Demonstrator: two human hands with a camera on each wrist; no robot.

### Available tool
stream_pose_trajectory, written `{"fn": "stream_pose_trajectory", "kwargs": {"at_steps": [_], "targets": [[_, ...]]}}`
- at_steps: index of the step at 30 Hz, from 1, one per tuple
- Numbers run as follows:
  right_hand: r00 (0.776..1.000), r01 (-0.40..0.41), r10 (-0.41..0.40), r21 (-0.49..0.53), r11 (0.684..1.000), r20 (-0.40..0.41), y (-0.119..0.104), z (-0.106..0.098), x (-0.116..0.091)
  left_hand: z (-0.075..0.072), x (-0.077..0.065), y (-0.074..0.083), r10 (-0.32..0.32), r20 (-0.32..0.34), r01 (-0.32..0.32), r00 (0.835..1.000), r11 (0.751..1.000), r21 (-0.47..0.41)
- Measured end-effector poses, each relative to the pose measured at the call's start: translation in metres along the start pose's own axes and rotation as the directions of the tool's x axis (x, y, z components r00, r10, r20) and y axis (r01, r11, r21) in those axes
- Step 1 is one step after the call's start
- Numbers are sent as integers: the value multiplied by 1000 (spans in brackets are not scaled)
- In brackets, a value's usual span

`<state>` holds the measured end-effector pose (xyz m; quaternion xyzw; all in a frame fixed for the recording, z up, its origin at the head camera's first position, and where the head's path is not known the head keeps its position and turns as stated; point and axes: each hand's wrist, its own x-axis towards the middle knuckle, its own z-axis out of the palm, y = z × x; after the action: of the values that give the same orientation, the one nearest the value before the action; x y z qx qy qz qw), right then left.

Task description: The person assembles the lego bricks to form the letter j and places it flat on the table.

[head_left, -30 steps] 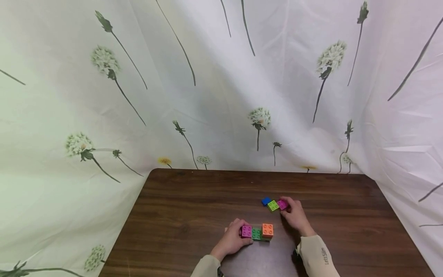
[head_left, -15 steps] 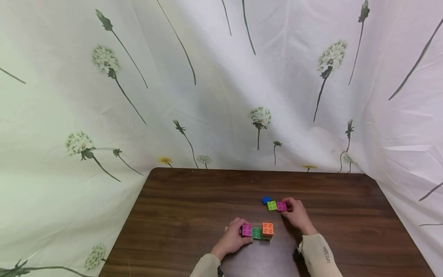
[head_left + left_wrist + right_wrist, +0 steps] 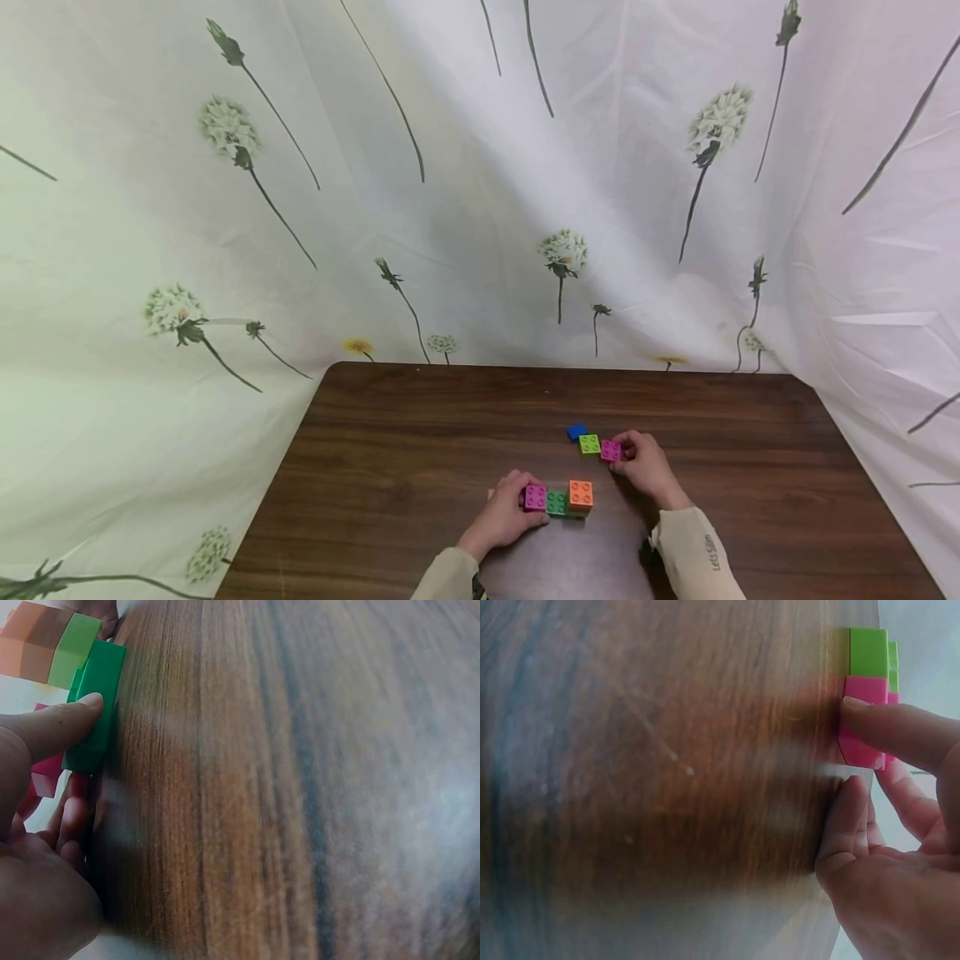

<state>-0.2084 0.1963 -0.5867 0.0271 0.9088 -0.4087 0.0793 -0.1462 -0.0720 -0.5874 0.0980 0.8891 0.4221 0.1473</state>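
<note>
My left hand [image 3: 501,518] grips a built piece of toy building blocks by its left end. Its base is a long green block [image 3: 94,727], with a magenta block [image 3: 535,498] on the left end. An orange block [image 3: 581,493] on top of a lime one [image 3: 73,649] stands on the right end. Farther back, my right hand [image 3: 647,468] pinches a loose magenta block [image 3: 864,742] between thumb and fingers. Right beside that block is a lime block [image 3: 589,444], with a small blue block [image 3: 577,432] at its far left corner.
The blocks are on a dark wood-grain table [image 3: 405,433] with a rounded far-left corner. A white curtain [image 3: 480,208] printed with dandelions hangs behind it and along both sides.
My right hand has turned the loose magenta block straighter and drawn it slightly nearer; the lime block beside it has turned too. My left hand and the built piece stay in place.
</note>
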Motion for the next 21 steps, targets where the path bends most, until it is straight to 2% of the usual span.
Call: {"fn": "stream_pose_trajectory", "kwargs": {"at_steps": [12,21], "targets": [[999,18,-18,8,1000,28,2,-2,-3,0,-1,1,-18,7,18,1000,1000,-14],[999,36,-36,7,999,24,4,-2,-3,0,0,0,-6,0,6,1000,1000,-4]]}}
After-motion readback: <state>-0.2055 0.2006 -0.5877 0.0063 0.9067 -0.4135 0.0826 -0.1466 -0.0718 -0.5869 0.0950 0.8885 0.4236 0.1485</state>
